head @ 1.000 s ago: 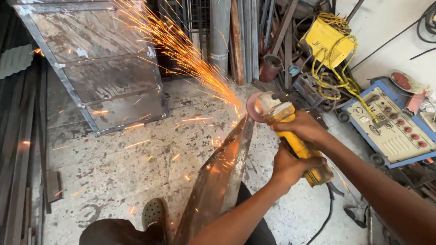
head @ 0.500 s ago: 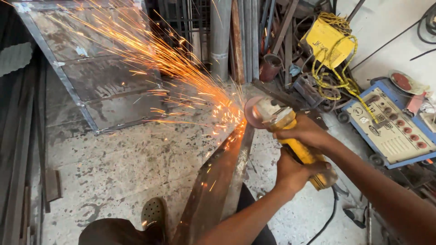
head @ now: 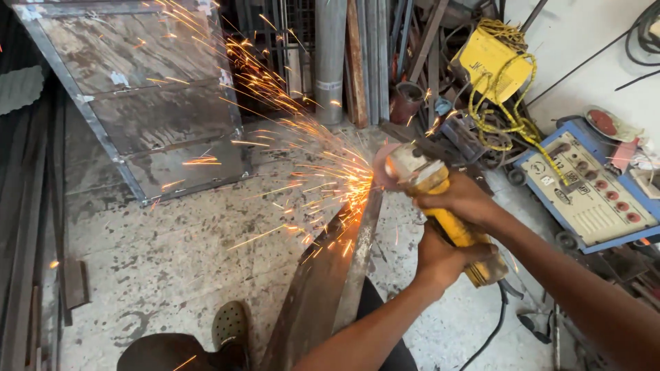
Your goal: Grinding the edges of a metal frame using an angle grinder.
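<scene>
Rough concrete floor (head: 172, 275), stained and speckled, spreads under a workshop corner crowded with metal stock: a framed sheet-metal panel (head: 148, 103) leans at the upper left, pipes and bars (head: 344, 55) stand against the back, and a blue welding machine (head: 591, 192) sits at the right beside a yellow box tangled in yellow cable (head: 498, 75).

Compared with half a second earlier, the spark fan (head: 309, 165) has thinned and spread wider (it was a dense plume sweeping up across the panel), now scattering low over the floor as well as up toward the pipes. The grinder (head: 440, 206) and both hands sit in nearly the same place as before, the disc at the top end of the long steel bar (head: 330, 275).

That bar runs diagonally from the bottom centre up to the disc, where the glow is brightest. The right hand (head: 460, 199) is closed over the front of the yellow grinder body, just behind the disc guard. The left hand (head: 443, 261) is wrapped tightly round the rear handle, fingers fully curled, with the black cord (head: 491, 336) trailing down from it. A shoe (head: 230, 323) rests on the floor just beside the lower part of the bar.
</scene>
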